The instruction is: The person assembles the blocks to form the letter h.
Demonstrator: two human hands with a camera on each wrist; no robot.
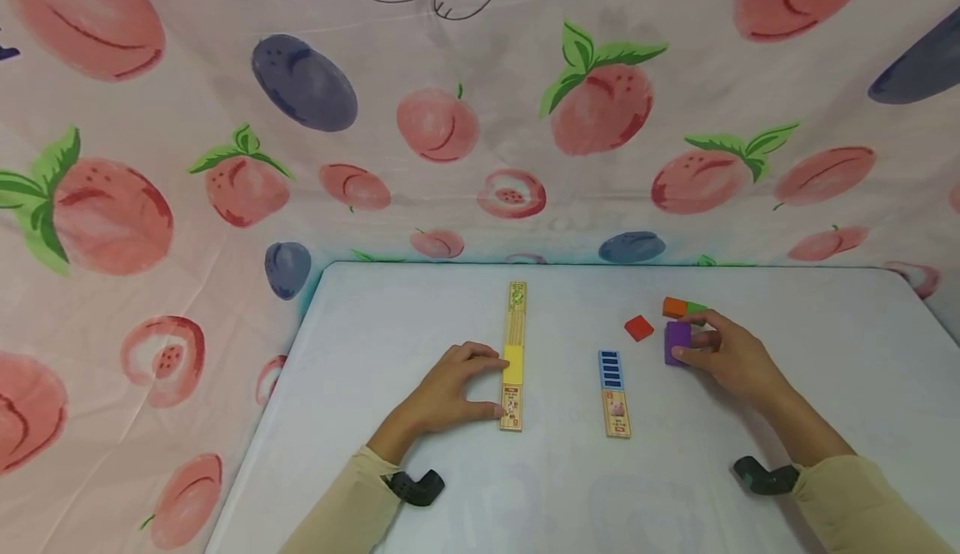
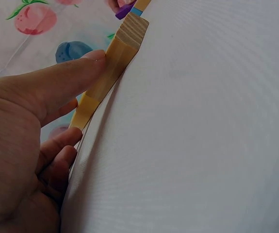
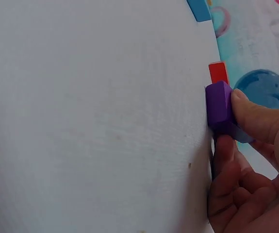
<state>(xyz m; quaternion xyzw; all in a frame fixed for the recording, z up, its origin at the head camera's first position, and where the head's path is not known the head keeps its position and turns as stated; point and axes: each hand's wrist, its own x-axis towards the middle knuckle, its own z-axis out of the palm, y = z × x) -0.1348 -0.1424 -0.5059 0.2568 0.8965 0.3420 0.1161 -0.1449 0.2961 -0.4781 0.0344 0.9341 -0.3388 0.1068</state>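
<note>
A long wooden strip [image 1: 517,354] [image 2: 120,56] lies on the white table [image 1: 420,321] and carries a yellow block [image 1: 513,363] [image 2: 86,109]. My left hand [image 1: 497,385] [image 2: 76,104] rests against the strip's left side, thumb near its close end, a fingertip touching the yellow block. My right hand [image 1: 693,347] [image 3: 231,124] pinches a purple block [image 1: 677,341] [image 3: 219,109] between thumb and fingers, the block standing on the table. A red block [image 1: 639,327] [image 3: 218,72] lies just left of it. An orange block [image 1: 674,306] and a green block [image 1: 697,308] sit just beyond.
A shorter wooden strip [image 1: 617,413] with a blue striped block [image 1: 611,369] lies between my hands. A fruit-print cloth [image 1: 480,121] hangs behind the table and down its left side. Black camera mounts [image 1: 416,486] sit on both wrists.
</note>
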